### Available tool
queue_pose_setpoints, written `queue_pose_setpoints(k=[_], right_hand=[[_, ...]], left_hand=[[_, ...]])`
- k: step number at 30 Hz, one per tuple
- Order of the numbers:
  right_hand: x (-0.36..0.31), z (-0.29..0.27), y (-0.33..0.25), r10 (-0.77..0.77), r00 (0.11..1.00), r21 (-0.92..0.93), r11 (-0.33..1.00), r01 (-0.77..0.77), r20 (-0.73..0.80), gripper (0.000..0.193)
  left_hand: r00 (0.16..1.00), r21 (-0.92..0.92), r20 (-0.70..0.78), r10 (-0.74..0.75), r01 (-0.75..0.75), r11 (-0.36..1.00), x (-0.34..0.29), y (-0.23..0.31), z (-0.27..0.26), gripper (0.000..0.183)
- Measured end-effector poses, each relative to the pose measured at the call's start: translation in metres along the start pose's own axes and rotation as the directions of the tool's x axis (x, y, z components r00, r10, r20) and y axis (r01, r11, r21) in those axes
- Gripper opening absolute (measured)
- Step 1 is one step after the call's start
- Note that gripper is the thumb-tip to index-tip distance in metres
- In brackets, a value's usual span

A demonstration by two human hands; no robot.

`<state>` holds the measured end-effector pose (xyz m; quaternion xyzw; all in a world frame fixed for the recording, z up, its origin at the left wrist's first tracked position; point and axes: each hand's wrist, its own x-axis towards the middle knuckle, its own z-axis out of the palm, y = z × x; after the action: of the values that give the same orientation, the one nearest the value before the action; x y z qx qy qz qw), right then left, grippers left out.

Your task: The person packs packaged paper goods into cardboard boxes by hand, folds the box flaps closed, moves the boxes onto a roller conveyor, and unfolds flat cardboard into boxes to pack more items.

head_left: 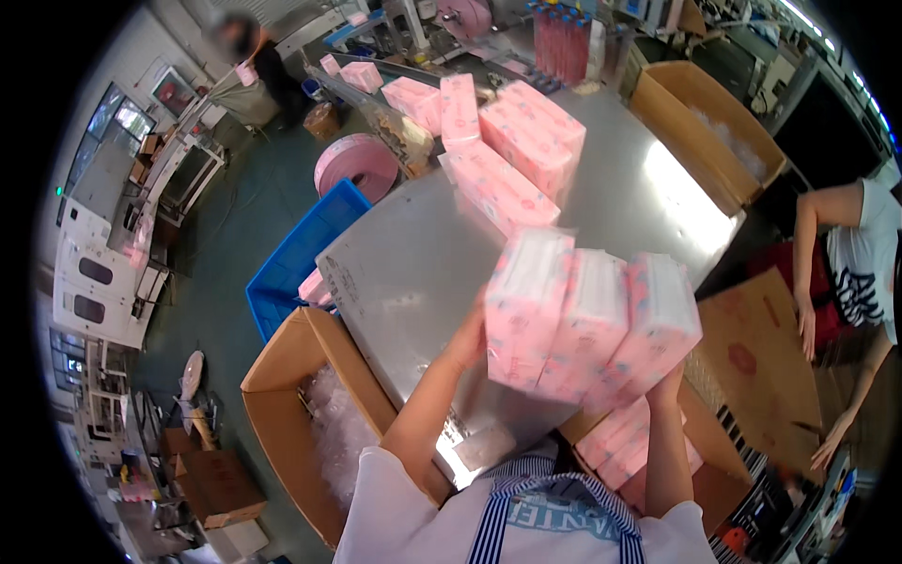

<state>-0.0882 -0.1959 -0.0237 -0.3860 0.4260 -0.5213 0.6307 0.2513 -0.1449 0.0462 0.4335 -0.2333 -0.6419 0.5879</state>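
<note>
Three pink-and-white tissue packs [587, 329] stand pressed side by side above the front of the metal table [395, 273]. My left hand [476, 329] closes on their left side, its fingertips hidden behind the packs. At the lower right, my right hand [668, 383] supports the same row, most of its fingers out of sight underneath. Just below my right forearm is a cardboard box [719, 470] holding more pink packs [628, 442]. Farther back on the table lie more tissue packs [534, 136], and one long pack [503, 188] rests close behind the held row.
Left of the table stand an open carton [282, 376] with clear plastic bags and a blue crate [305, 244]. A long carton [705, 132] sits at the back right. A co-worker's arms [806, 254] reach over flattened cardboard [761, 367]. A conveyor [376, 99] carries packs at the back.
</note>
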Motion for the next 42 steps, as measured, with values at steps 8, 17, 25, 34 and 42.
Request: queue_pose_setpoints(k=[8,17,25,34,42], right_hand=[[-0.03,-0.046,0.011,0.079,0.982,-0.287,0.949,-0.127,-0.173,0.051],[-0.135,-0.141,-0.009,0.333,0.886,0.027,0.939,-0.343,-0.322,0.051],[-0.304,-0.288,0.0,0.488,0.602,0.425,0.868,-0.258,-0.632,0.051],[-0.314,-0.238,-0.032,-0.084,0.79,-0.784,0.227,-0.578,-0.607,0.062],[-0.345,-0.228,-0.123,-0.366,0.712,-0.795,0.166,-0.583,-0.599,0.056]], left_hand=[[0.959,-0.261,0.199,-0.203,0.252,0.932,-0.012,-0.094,0.021,0.066],[0.679,0.21,0.702,0.215,-0.486,0.848,-0.052,-0.183,0.176,0.074],[0.319,0.252,0.587,-0.744,0.801,0.543,-0.067,-0.348,0.217,0.078],[0.774,0.924,0.347,-0.531,-0.379,0.051,-0.096,-0.374,0.242,0.053],[0.892,0.95,0.168,-0.419,-0.26,-0.173,-0.082,-0.349,0.241,0.04]])
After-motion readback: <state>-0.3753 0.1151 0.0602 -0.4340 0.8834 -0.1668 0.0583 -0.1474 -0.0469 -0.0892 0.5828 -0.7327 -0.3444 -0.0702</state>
